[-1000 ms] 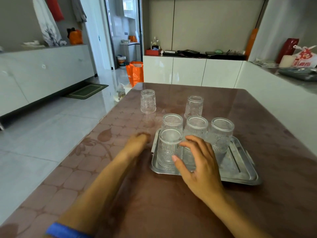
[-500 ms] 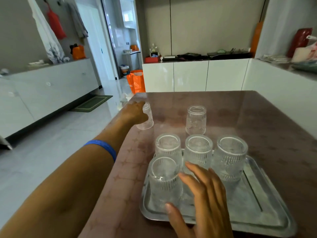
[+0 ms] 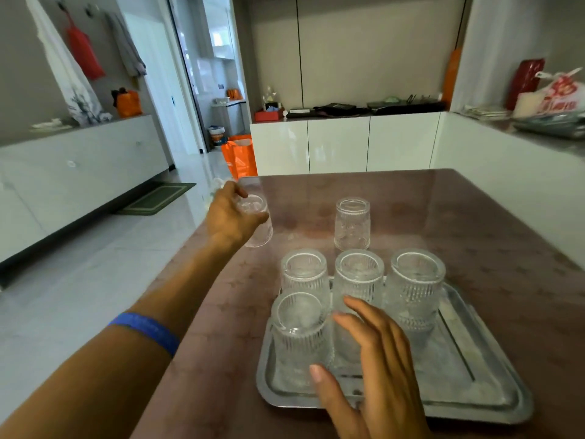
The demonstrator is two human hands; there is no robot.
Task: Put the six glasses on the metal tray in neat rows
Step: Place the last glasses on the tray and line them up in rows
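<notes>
**Gripping a fifth glass at the table's far left while four stand on the tray**

Reaching forward across the brown table [image 3: 474,223], the left hand [image 3: 229,218] is wrapped around an upturned ribbed glass [image 3: 258,221] near the table's far left edge; fingers curl over its top and side, so it is held fast. Whether its rim is touching the tabletop or just above it is hard to tell, since the glass is blurred. A blue wristband [image 3: 148,331] circles the left forearm.

The metal tray [image 3: 493,394] lies on the near part of the table. Four ribbed glasses stand on it upside down: three in a back row, the left one [image 3: 304,274], the middle one [image 3: 359,277] and the right one [image 3: 416,286], close side by side, and a fourth [image 3: 299,327] in front of the left one. The tray's near right part is bare.

The right hand [image 3: 376,372] hovers over the tray's front, fingers spread and loose, holding nothing, with its thumb in front of the fourth glass and its fingertips by the middle glass.

A sixth glass [image 3: 352,224], also upturned, stands alone on the table beyond the tray.
</notes>
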